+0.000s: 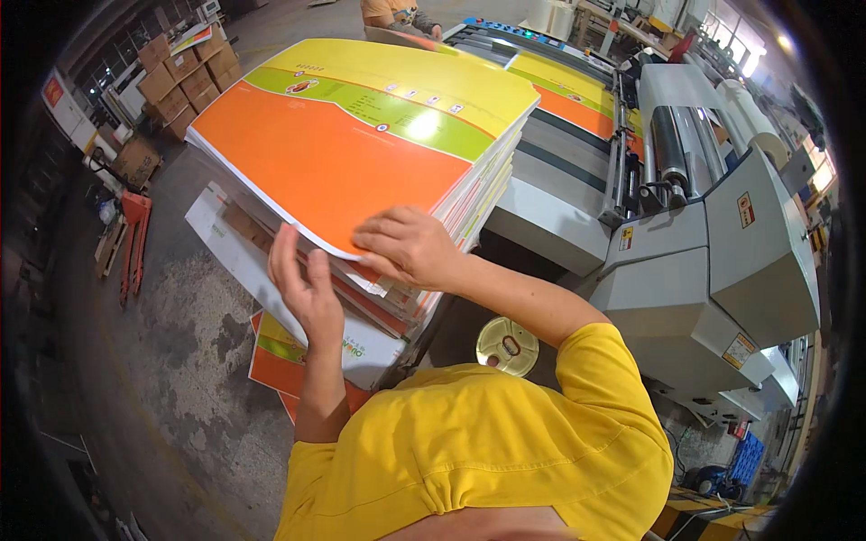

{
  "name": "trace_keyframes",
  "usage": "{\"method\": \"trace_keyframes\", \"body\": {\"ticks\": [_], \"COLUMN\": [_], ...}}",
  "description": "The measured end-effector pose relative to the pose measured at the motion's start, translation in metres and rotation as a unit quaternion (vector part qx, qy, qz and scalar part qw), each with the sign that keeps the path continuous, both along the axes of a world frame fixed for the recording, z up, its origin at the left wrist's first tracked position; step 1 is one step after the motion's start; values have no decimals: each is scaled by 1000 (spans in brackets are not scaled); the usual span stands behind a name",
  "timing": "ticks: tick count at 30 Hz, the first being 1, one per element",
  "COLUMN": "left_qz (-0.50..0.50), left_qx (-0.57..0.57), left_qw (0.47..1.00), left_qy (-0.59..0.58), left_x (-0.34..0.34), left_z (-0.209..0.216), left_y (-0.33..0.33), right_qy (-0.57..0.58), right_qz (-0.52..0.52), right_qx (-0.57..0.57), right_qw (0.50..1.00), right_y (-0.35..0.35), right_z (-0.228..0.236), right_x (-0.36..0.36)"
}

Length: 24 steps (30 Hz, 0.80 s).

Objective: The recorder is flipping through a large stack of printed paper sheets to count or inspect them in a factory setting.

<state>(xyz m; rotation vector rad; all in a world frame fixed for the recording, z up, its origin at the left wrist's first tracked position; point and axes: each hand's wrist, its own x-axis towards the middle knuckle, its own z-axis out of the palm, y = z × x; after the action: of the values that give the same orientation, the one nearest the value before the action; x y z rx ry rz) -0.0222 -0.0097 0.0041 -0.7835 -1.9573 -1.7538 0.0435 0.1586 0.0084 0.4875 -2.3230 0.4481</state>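
Note:
A tall stack of large printed sheets [343, 171] in orange, green and yellow stands in front of me. At its near corner, my right hand [410, 248] has its fingers curled over the edge of the top sheet, with the thumb beneath, pinching it. My left hand [308, 290] is upright beside the stack's left edge, its fingers apart and their tips close to the paper edges. I cannot tell whether those tips touch. Below the corner, the lower layers look uneven, with white and brown edges showing. A white printed board [239, 239] sticks out under the stack on the left.
A grey machine [663, 261] with rollers stands to the right, a printed sheet [568, 95] lying on its feed bed. A co-worker [397, 16] is beyond the stack. Cardboard boxes [185, 81] and a red pallet jack [135, 234] stand left. A round yellowish lid [507, 346] is below.

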Motion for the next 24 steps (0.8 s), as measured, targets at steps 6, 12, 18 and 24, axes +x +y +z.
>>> {"method": "trace_keyframes", "body": {"ticks": [6, 12, 18, 24], "left_qz": [-35, -47, -70, -111], "left_qx": [-275, -269, -263, -308], "left_qw": [945, 946, 938, 923], "left_qy": [174, 175, 215, 201], "left_x": [-5, -4, -1, -12], "left_z": [-14, -11, -14, 6], "left_y": [0, -3, -13, -11], "right_qy": [-26, -37, 34, -15], "right_qz": [-73, -373, -343, -172], "right_qx": [83, 7, -62, 32], "right_qw": [994, 927, 937, 984], "right_y": [34, 175, 137, 53], "right_z": [-15, -48, -33, -35], "right_x": [22, 45, 38, 42]}}
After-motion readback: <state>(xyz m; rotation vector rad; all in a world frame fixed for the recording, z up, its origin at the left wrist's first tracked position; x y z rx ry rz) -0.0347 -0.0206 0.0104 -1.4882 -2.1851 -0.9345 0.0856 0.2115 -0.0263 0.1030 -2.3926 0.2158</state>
